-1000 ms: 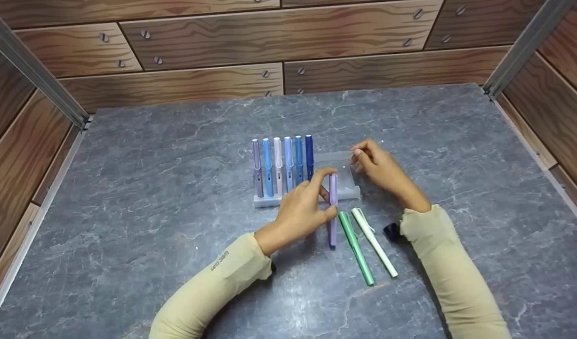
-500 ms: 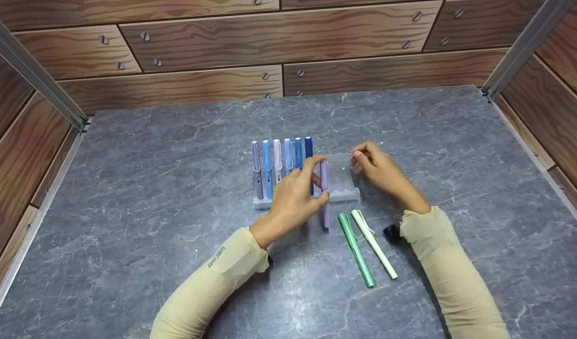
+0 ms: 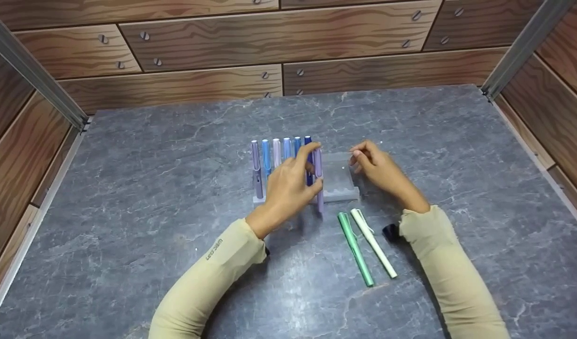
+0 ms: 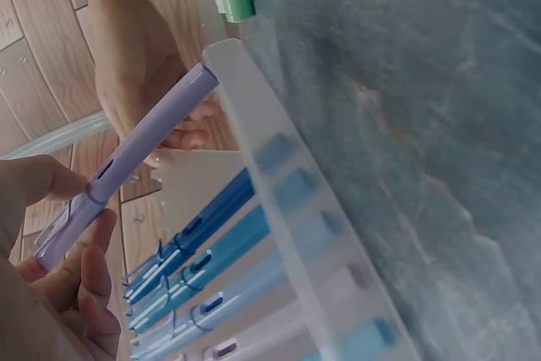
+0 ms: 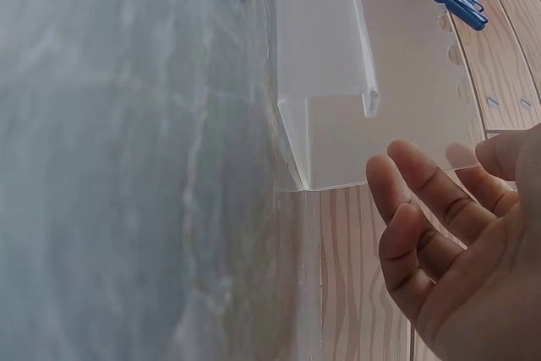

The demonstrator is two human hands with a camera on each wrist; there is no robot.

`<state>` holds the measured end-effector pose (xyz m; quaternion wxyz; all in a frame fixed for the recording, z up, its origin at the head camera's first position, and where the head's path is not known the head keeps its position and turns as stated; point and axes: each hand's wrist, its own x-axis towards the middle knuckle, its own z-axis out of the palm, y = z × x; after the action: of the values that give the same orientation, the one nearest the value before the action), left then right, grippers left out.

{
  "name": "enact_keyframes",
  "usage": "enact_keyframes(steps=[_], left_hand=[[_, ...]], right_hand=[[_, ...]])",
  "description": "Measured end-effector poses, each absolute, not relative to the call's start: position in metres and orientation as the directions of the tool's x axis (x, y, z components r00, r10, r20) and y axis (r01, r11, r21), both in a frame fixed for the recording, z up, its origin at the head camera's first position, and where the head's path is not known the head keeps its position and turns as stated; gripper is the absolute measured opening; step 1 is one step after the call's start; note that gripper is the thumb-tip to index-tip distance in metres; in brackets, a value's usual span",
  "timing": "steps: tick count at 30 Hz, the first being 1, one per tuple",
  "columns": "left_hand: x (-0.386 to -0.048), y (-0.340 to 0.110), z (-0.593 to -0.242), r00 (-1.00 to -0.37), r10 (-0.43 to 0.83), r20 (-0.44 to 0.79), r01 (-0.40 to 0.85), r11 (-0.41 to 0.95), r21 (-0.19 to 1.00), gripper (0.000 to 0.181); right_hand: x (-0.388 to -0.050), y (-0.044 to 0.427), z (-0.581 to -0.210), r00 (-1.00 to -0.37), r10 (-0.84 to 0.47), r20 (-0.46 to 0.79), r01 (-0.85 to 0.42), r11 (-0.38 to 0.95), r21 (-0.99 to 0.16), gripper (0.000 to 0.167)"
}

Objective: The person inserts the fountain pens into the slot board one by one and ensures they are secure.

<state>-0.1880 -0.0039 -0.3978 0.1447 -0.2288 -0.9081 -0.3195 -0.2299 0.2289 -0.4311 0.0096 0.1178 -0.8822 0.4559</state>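
My left hand (image 3: 291, 186) pinches a lilac pen (image 3: 318, 162) between thumb and fingers, cap end up. The pen is upright in front of a frosted clear pen stand (image 3: 341, 194), beside its dark blue pen (image 3: 308, 175). In the left wrist view, the lower end of the lilac pen (image 4: 161, 124) is near the stand's ledge (image 4: 245, 90). Several blue and purple pens (image 3: 255, 162) stand in a row on the left half, partly hidden by my left hand. At the stand's right upper corner, my right hand (image 3: 378, 167) holds the panel edge (image 5: 406, 116) with its fingertips.
A green pen (image 3: 356, 249) and a pale green pen (image 3: 374, 244) lie on the grey marbled table (image 3: 175, 155) in front of the stand. Wood-patterned panels (image 3: 213, 42) border the table at the back and sides.
My left hand has carried the lilac pen back and left, from in front of the stand to beside the dark blue pen. My right hand has stayed at the stand's corner.
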Motion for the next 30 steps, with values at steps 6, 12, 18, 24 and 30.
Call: enact_keyframes(steps=[6, 12, 18, 24, 30], left_hand=[[-0.189, -0.004, -0.401, -0.849, 0.322, 0.419, 0.514, 0.687, 0.514, 0.065], [-0.189, -0.002, -0.4, -0.819, 0.334, 0.466, 0.549, 0.691, 0.47, 0.063], [-0.19, -0.002, -0.399, -0.789, 0.312, 0.53, 0.571, 0.69, 0.444, 0.061], [-0.191, -0.002, -0.403, -0.73, 0.294, 0.617, 0.612, 0.683, 0.399, 0.059], [-0.193, 0.0, -0.408, -0.682, 0.28, 0.675, 0.63, 0.694, 0.349, 0.058]], right_hand=[[-0.233, 0.228, -0.434, -0.974, -0.192, 0.119, -0.207, 0.554, -0.806, 0.029], [-0.218, 0.22, -0.411, -0.974, -0.195, 0.116, -0.207, 0.557, -0.804, 0.025], [-0.21, 0.215, -0.4, -0.977, -0.19, 0.097, -0.189, 0.559, -0.807, 0.026], [-0.226, 0.225, -0.424, -0.978, -0.181, 0.103, -0.19, 0.568, -0.801, 0.028], [-0.231, 0.229, -0.432, -0.972, -0.196, 0.131, -0.22, 0.558, -0.8, 0.028]])
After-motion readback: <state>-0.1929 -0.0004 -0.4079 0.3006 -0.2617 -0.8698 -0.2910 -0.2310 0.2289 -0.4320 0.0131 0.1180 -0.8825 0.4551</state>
